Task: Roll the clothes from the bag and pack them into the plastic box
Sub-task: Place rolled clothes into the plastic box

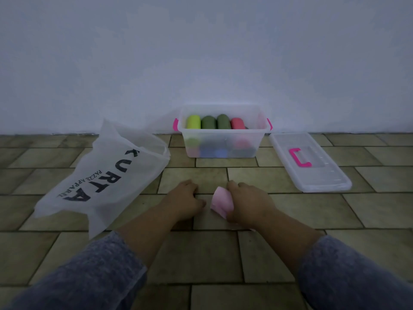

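"So, where is the pink roll (221, 203) right now?"

"Down on the tiled floor (257, 253), close in front of the person, between the two hands. The right hand (248, 204) has it: the fingers are curled tightly over its right end, and the left end pokes out free."

"And the left hand (185, 198)?"

"Just beside the roll, with a small gap between them. It rests knuckles-up on a tile, fingers loosely bent, and I see nothing in it."

"What about the plastic box (223, 130)?"

"Further back, against the wall (201, 52), straight beyond the hands. It's clear, with bright pink handles (175, 124) at both ends, and the lid is off. Four rolls lie side by side in the top layer: a yellow-green roll (193, 122) at the left, then a dark green roll (209, 123), a second dark green roll (223, 122), and a red roll (237, 123). More cloth shows through the front wall below them, something blue among it, but it's too blurred to count."

"Where's the lid (324, 175)?"

"Flat on the floor, just to the right of the box, with its pink lid handle (299, 157) facing up."

"And the bag (107, 175)?"

"Lying on its side to the left, white and thin, with KURTA printed on it in big dark letters. Its open mouth points toward the box. I can't tell whether any clothes are inside."

"Anything else?"

"Grey sleeves (100, 276) on both forearms."
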